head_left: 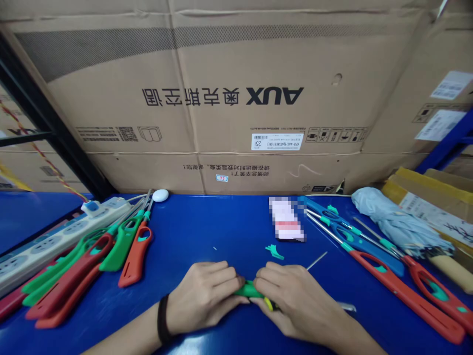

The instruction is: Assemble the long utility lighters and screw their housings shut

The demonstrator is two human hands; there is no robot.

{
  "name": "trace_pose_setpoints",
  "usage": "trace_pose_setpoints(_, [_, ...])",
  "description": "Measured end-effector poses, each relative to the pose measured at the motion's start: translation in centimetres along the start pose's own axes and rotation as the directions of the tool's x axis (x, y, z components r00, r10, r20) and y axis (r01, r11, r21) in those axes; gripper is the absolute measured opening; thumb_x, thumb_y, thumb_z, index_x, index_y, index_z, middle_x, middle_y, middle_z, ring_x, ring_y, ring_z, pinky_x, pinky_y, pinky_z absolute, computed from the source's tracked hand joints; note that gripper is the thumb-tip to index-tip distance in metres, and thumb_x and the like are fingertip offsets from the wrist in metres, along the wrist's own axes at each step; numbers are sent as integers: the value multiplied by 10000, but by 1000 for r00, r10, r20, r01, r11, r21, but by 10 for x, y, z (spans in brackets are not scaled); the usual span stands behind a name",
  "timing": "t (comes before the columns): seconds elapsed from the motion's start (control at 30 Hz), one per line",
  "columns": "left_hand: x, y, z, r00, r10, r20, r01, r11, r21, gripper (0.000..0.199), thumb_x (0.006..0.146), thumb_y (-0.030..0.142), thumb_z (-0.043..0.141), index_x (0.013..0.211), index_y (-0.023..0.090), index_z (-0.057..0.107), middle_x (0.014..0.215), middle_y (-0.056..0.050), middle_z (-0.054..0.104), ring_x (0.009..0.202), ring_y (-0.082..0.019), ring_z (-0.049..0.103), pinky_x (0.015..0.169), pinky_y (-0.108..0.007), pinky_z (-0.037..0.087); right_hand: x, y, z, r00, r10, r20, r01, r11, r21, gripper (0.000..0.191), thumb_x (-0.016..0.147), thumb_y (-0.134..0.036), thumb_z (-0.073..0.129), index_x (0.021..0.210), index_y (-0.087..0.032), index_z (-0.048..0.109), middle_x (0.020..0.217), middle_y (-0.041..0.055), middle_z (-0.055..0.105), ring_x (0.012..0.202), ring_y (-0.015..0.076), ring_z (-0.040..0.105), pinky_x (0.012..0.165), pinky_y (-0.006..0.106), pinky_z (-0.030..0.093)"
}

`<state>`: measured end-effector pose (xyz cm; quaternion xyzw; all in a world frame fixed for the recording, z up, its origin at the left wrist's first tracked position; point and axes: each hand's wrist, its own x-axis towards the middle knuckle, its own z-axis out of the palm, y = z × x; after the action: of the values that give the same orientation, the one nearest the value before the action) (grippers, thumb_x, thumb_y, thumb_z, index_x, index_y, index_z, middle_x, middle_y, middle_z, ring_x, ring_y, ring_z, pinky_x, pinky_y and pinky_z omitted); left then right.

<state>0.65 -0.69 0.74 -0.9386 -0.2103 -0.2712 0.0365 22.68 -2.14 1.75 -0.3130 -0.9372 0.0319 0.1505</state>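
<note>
Low in the centre, my left hand (207, 293) and my right hand (291, 296) meet around a green lighter-like tool (246, 288). Fingers of both hands are closed on its green body, hiding most of it. A small yellow piece (269, 303) shows under my right fingers; whether it is a separate item I cannot tell. A thin metal rod (317, 260) sticks out beyond my right hand. Just above the hands lie teal scraps (274, 252). To the right of my right wrist is a small metallic object (347, 306), partly hidden.
Red and green lighters (136, 254) and a white power strip (55, 236) lie on the left. Blue and red lighters (406, 296) spread across the right, near a grey-blue umbrella (391, 217). A phone (287, 219) rests before a large cardboard box (221, 59).
</note>
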Motion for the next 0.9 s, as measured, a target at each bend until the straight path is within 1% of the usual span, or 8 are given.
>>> trace_pose_setpoints(0.13, [-1,-5,-2,993,-59,-100,59,998,-10,286,880,369,616,1090,176,604,793,-4,662,633,-123,593,547,-224,439,-3,8,-11,995,98,-32,-96,994,60,85,902,-218,518,886,-206,601,815,-1,644,772,171,547,619,280,370])
trace_pose_setpoints(0.27, [-2,-13,-7,985,-85,-150,102,989,109,365,906,407,564,1208,203,573,900,-27,674,742,-137,643,669,-238,506,-7,15,-22,977,205,-50,-199,975,102,123,925,-278,522,976,-245,628,832,-8,673,802,184,581,654,278,393])
trace_pose_setpoints(0.37, [-3,-16,-9,988,-49,-145,74,983,167,374,934,458,482,1180,199,592,833,-19,670,694,-129,647,655,-235,519,-8,16,-25,963,271,-13,-267,955,130,159,913,-339,548,1048,-290,617,856,-13,668,762,173,603,650,272,406])
trace_pose_setpoints(0.43, [-3,-16,-7,990,-37,-139,61,983,174,418,922,510,465,1123,176,615,734,-7,657,614,-124,634,594,-223,508,-8,15,-24,957,289,-10,-284,947,150,341,792,-511,661,1049,-292,611,881,-6,660,792,193,614,661,278,419])
trace_pose_setpoints(0.5, [-4,-15,-5,990,-40,-132,61,987,151,422,911,527,472,1045,160,632,649,6,639,536,-117,612,518,-208,471,-8,14,-23,964,264,-15,-259,953,155,504,645,-622,727,1004,-286,620,848,-9,654,805,207,612,643,271,413])
trace_pose_setpoints(0.53, [-4,-14,-4,991,-47,-128,64,990,129,417,906,531,480,1006,157,636,623,10,634,509,-114,603,489,-206,449,-8,14,-23,971,240,-17,-235,961,146,482,647,-619,727,978,-283,628,802,-15,647,784,200,606,614,260,396])
trace_pose_setpoints(0.63, [-4,-13,-3,990,-55,-132,62,997,47,395,884,527,524,930,151,636,597,13,640,465,-107,584,447,-215,404,-8,15,-21,988,155,-25,-152,983,101,235,842,-488,619,928,-272,652,673,-23,607,672,160,562,533,249,322])
trace_pose_setpoints(0.9, [-6,-11,-4,988,-59,-145,59,998,-7,352,902,466,540,928,131,648,519,19,586,402,-107,528,405,-239,341,-8,13,-14,995,64,-74,-60,997,57,255,955,-420,458,931,-253,648,691,-2,651,679,165,538,556,275,308])
